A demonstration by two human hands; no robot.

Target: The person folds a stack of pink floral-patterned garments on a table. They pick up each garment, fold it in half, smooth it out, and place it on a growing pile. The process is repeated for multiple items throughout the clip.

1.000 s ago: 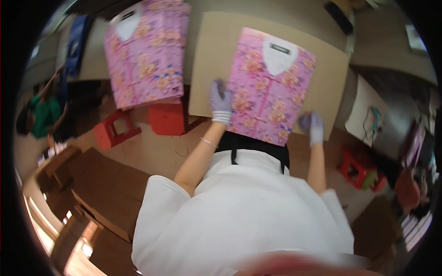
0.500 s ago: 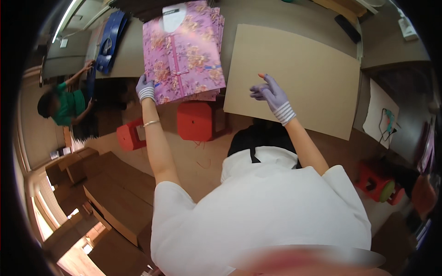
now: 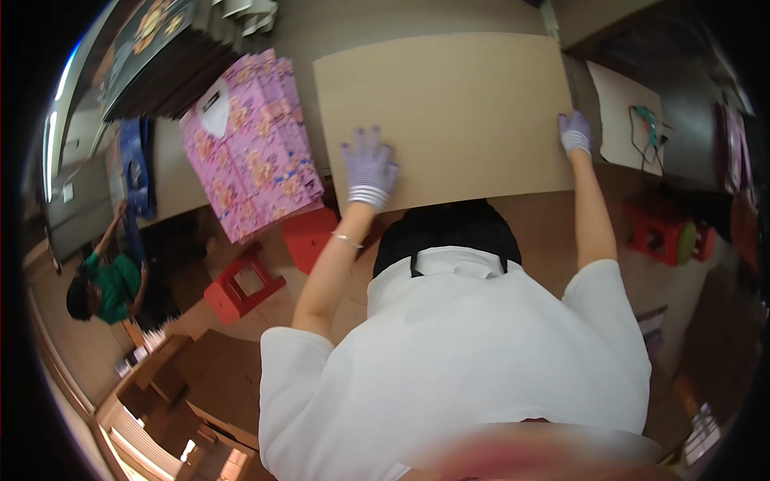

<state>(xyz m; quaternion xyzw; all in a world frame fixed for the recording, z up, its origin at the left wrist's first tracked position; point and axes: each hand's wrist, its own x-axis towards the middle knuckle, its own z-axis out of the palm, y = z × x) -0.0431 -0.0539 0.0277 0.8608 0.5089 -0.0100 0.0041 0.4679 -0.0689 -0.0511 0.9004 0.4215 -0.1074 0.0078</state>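
My left hand [image 3: 369,167], in a lilac glove with a striped cuff, rests on the front left part of a large tan cardboard sheet [image 3: 457,112], its fingers spread. At the sheet's right edge is my right hand [image 3: 575,134], gloved the same way; thumb and fingers look slightly apart against the edge, and nothing shows in them. Left of the sheet lies a stack of folded pink floral garments [image 3: 261,152] with a white neck insert on the top one. Neither hand touches that stack.
Dark folded garments [image 3: 172,60] are piled at the far left. A teal corded tool [image 3: 646,124] lies on a white sheet [image 3: 613,120] at right. Red stools [image 3: 245,284] stand below the table edge. Cardboard boxes [image 3: 212,377] fill the lower left. A person in green [image 3: 112,284] handles blue items.
My left hand has let go of the pink garments and moved right onto the cardboard. My right hand has gone from above the sheet to its right edge. The view has shifted right.
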